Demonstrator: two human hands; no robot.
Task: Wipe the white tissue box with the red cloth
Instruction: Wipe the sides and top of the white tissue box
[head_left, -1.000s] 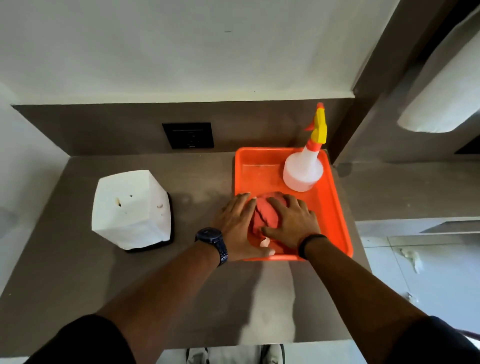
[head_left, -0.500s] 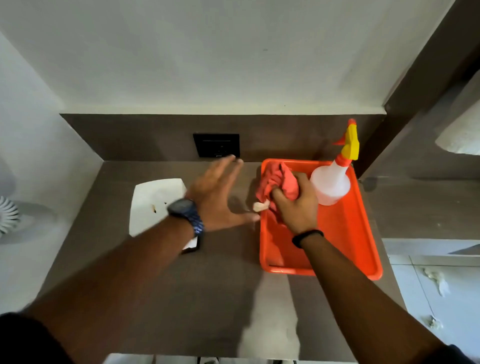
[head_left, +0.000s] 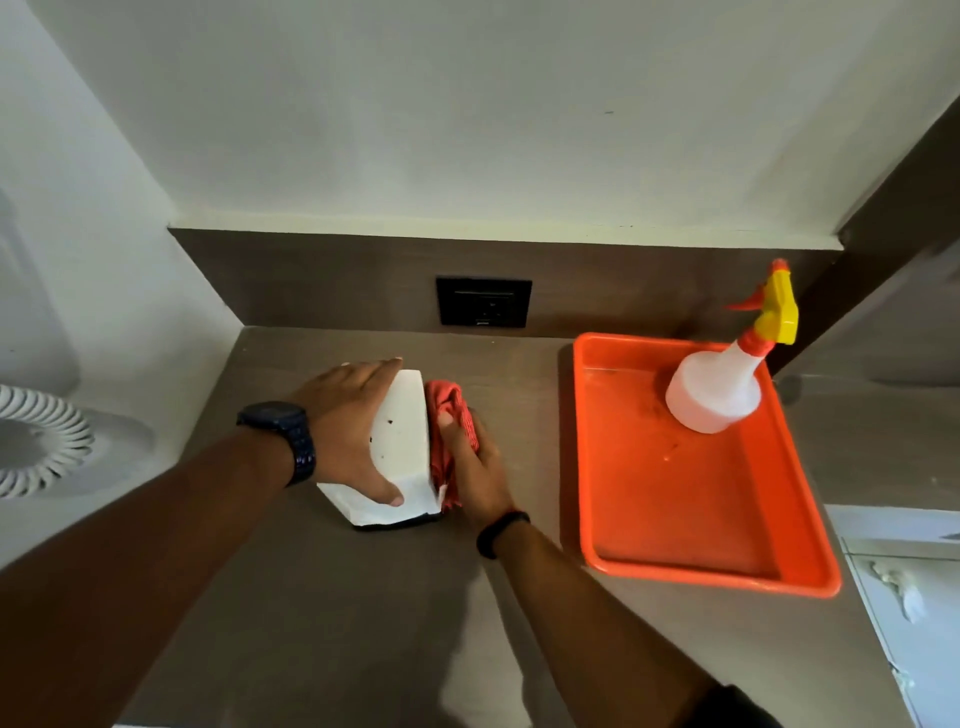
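Red cloth is bunched in your right hand, fingers closed around it, and you press it flat against the right side of the white tissue box. Your left hand lies spread over the top and left face of the box, thumb hooked on the near corner, steadying it on the brown counter. The box seems to sit on a dark base, though only a thin edge shows. Off to the right, well apart, the orange tray holds a white spray bottle standing at its far end.
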